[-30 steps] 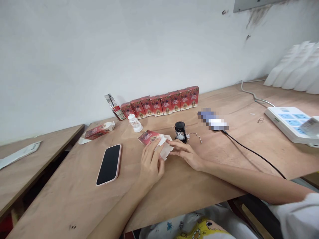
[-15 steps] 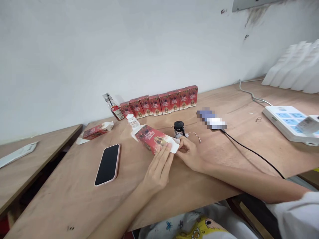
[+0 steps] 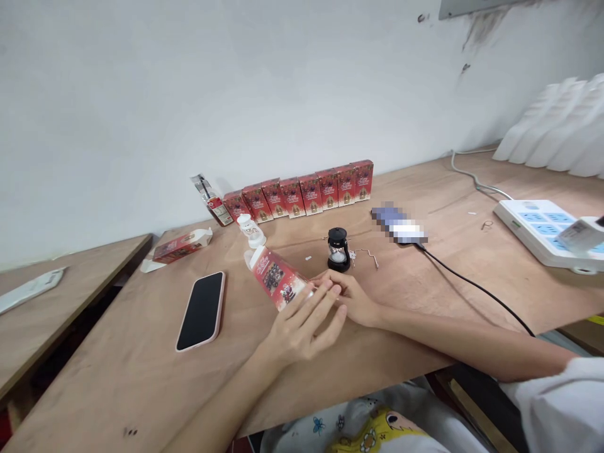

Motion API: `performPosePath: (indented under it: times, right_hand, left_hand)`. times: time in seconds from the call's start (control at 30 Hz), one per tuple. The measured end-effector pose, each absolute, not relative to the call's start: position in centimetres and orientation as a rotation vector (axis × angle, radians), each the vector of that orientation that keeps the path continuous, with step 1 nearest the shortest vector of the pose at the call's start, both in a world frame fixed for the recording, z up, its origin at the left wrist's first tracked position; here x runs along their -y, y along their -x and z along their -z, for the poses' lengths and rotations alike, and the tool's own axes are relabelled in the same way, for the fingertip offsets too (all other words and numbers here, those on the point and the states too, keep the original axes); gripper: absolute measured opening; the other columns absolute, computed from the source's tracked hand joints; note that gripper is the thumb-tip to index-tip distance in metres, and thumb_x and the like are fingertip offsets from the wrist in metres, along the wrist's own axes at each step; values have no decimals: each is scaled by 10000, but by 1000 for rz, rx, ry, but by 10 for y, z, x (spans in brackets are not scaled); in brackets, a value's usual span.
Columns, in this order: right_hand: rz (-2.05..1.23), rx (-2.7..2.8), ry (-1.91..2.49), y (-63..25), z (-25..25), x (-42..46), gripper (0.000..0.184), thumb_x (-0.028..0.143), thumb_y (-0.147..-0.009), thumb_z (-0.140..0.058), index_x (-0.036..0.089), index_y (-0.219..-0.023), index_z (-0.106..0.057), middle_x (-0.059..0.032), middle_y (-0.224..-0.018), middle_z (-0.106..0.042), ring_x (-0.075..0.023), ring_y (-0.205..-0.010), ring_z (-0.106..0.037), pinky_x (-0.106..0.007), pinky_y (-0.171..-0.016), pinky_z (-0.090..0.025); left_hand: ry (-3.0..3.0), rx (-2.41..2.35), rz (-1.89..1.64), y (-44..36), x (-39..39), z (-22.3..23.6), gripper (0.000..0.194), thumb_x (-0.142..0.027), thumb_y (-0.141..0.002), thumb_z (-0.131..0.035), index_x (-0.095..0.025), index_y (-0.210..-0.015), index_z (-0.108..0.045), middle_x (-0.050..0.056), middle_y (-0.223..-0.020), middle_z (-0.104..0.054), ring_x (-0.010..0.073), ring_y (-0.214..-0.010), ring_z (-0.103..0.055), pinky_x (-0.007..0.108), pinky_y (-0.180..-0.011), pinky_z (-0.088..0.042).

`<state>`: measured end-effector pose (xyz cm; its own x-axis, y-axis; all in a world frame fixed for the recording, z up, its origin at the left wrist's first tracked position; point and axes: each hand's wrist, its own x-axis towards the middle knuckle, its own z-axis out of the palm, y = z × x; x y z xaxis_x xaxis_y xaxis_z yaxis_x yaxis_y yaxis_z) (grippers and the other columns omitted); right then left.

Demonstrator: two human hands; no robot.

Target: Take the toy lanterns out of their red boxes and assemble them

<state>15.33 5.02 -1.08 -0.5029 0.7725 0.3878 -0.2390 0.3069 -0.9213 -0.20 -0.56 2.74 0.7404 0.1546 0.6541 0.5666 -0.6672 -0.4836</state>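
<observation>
A small red printed carton point(image 3: 276, 280) is held just above the wooden table point(image 3: 141, 371) by both hands. My left hand point(image 3: 302, 324) grips its near end with fingers laid along its side. My right hand point(image 3: 349, 296) closes on the same end from the right. The carton's far white flap point(image 3: 253, 257) stands open. A small black lantern point(image 3: 338, 249) stands just beyond my right hand, with a bent wire handle point(image 3: 368, 255) beside it.
A row of several red cartons point(image 3: 302, 194) lines the wall. A white lantern point(image 3: 252, 231), an open carton point(image 3: 182, 246) and a black phone point(image 3: 201, 309) lie to the left. A blurred device with cable point(image 3: 401, 228) and a white power strip point(image 3: 550, 231) sit right.
The carton went from flat and half folded to a squared box, turned so another face shows. Both hands shifted closer together at its near end.
</observation>
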Motion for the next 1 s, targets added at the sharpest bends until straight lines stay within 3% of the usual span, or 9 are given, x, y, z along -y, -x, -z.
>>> performPosePath:
  times: [0.13, 0.3, 0.47, 0.57, 0.7, 0.87, 1.0]
  right_hand:
    - [-1508, 1526, 534, -150, 5, -49, 306, 467, -758, -642, 192, -684, -531, 39, -636, -554, -108, -596, -522, -259, -621, -461]
    - [-1600, 1455, 625, -150, 5, -52, 295, 451, -753, -650, 189, -674, -539, 34, -656, -560, -113, -622, -539, -260, -634, -470]
    - [-1688, 1409, 588, -148, 9, -53, 276, 459, -765, -626, 199, -730, -540, 31, -739, -532, -119, -705, -543, -269, -687, -500]
    - [-1609, 1465, 568, -149, 8, -52, 279, 443, -783, -610, 198, -688, -518, 40, -672, -496, -121, -688, -530, -270, -695, -498]
    - [-1586, 1444, 577, -152, 7, -53, 198, 399, -810, -590, 227, -907, -572, 9, -876, -575, -135, -810, -565, -266, -728, -501]
    - [-1597, 1375, 597, -154, 11, -56, 226, 387, -838, -556, 270, -1030, -554, -7, -1006, -583, -143, -882, -569, -278, -763, -510]
    - [-1662, 1368, 463, -155, 13, -57, 268, 424, -841, -546, 265, -1055, -569, -25, -1112, -565, -156, -931, -571, -310, -802, -510]
  left_hand:
    - [2129, 771, 1002, 12, -3, -22, 245, -113, -818, -533, -143, -1061, -545, 143, -1090, -679, 230, -1152, -567, 427, -983, -430]
    - [2118, 875, 1005, 15, -10, -17, 270, -155, -787, -565, -170, -1056, -562, 120, -1060, -686, 233, -1060, -620, 410, -958, -417]
    - [2168, 959, 1014, 13, -10, -13, 308, -43, -792, -451, -183, -1042, -565, 117, -1069, -678, 225, -1075, -603, 396, -902, -435]
    - [2166, 956, 1029, 12, -8, -14, 253, -149, -786, -522, -175, -1034, -567, 135, -1075, -665, 251, -1057, -607, 426, -909, -417]
    - [2069, 919, 1046, 9, -5, -16, 357, -372, -719, -640, -195, -1023, -578, 128, -1038, -656, 276, -968, -636, 492, -944, -357]
    - [2111, 998, 1028, 10, -6, -15, 455, -334, -695, -658, -189, -1107, -528, 151, -1088, -632, 287, -999, -614, 520, -949, -340]
    - [2094, 1061, 1017, 15, -11, -12, 603, -311, -690, -671, -149, -1224, -444, 173, -1086, -618, 285, -993, -593, 446, -867, -409]
